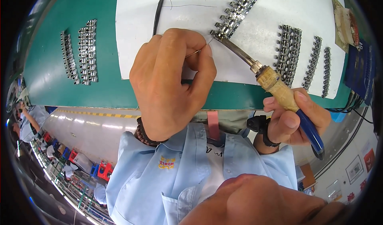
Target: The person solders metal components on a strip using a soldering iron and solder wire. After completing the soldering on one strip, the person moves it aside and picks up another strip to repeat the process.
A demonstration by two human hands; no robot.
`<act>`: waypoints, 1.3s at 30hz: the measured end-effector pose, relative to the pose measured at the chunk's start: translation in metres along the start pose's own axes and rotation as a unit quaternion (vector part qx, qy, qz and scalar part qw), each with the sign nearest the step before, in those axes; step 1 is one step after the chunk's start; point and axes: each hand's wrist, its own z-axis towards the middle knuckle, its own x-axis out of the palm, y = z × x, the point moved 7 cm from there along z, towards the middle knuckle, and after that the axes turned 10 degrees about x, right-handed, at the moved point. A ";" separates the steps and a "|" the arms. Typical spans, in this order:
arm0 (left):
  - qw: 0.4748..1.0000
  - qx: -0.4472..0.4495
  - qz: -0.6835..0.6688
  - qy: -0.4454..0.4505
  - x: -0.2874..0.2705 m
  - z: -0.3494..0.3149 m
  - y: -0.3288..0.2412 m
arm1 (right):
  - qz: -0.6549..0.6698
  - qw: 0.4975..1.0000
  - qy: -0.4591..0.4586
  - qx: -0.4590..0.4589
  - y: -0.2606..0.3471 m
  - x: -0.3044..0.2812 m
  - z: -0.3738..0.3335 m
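In my right hand (297, 119) I hold a soldering iron (277, 87) with a worn tan collar and a blue handle, fingers wrapped round it. Its metal shaft slants up and left, and the tip meets the near end of a strip of small shiny metal parts (239, 11) on white paper (251, 55). My left hand (169, 73) is closed in a pinch on a thin solder wire (193, 54), whose end reaches close to the iron's tip. Whether wire and tip touch is too small to tell.
More metal strips lie on the paper at right (288, 53) and on the green table (44, 65) at left (87, 51). A black cable (159, 9) crosses the paper's far side. A blue object (361, 67) and cables stand at the right edge. Another person (32, 123) is far left.
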 end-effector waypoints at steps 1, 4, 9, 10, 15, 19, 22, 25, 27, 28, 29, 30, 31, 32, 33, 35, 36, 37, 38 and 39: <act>1.000 0.002 -0.009 -0.010 -0.001 0.000 0.000 | -0.002 1.000 -0.001 -0.005 0.000 0.000 0.000; 0.999 0.002 -0.018 -0.032 -0.004 0.000 -0.001 | -0.005 1.000 -0.003 -0.016 0.003 -0.001 0.000; 0.999 0.005 -0.018 -0.046 -0.008 -0.001 -0.002 | 0.004 0.999 -0.023 -0.035 0.005 -0.008 -0.004; 0.999 0.008 -0.017 -0.041 -0.007 -0.001 -0.002 | 0.003 0.999 -0.021 -0.042 0.006 -0.007 -0.004; 1.000 0.014 -0.006 -0.023 -0.003 -0.001 -0.002 | -0.027 0.999 0.029 -0.036 0.002 -0.013 -0.010; 0.999 0.032 0.008 -0.014 -0.002 0.002 -0.004 | -0.024 0.999 0.039 -0.027 0.002 -0.011 -0.010; 0.999 0.037 0.008 -0.017 -0.002 0.003 -0.004 | -0.020 0.998 0.049 -0.020 0.002 -0.009 -0.009; 0.999 0.035 0.010 -0.017 -0.003 0.002 -0.003 | -0.016 0.998 0.060 -0.013 0.003 -0.006 -0.007; 0.999 0.034 0.011 -0.016 -0.002 0.002 -0.003 | -0.014 0.998 0.067 -0.008 0.004 -0.004 -0.006; 0.999 0.033 0.012 -0.015 -0.002 0.002 -0.003 | -0.013 0.997 0.070 -0.004 0.005 -0.004 -0.005; 0.999 0.032 0.014 -0.015 -0.001 0.003 -0.003 | -0.013 0.997 0.073 -0.001 0.005 -0.003 -0.003; 0.999 0.032 0.016 -0.015 -0.001 0.003 -0.002 | -0.012 0.997 0.076 0.002 0.006 -0.003 -0.002; 0.999 0.031 0.015 -0.013 0.000 0.004 -0.002 | -0.012 0.997 0.079 0.005 0.007 -0.002 0.000; 0.999 0.032 0.015 -0.013 0.000 0.003 -0.003 | -0.010 0.997 0.082 0.007 0.008 -0.001 0.001; 0.999 0.033 0.016 -0.013 -0.001 0.003 -0.003 | -0.008 0.996 0.086 0.009 0.010 0.000 0.002; 0.999 0.034 0.017 -0.012 -0.001 0.002 -0.003 | -0.006 0.996 0.093 0.013 0.013 0.003 0.005; 0.999 0.034 0.019 -0.011 -0.001 0.002 -0.002 | -0.005 0.996 0.093 0.013 0.013 0.002 0.005; 0.999 0.035 0.022 -0.010 -0.001 0.002 -0.002 | -0.012 0.995 0.093 0.016 0.014 0.002 0.005; 0.999 0.036 0.025 -0.009 -0.001 0.002 -0.002 | -0.019 0.995 0.094 0.020 0.014 0.002 0.006; 0.999 0.036 0.025 -0.009 -0.001 0.003 -0.002 | -0.025 0.995 0.094 0.023 0.014 0.002 0.006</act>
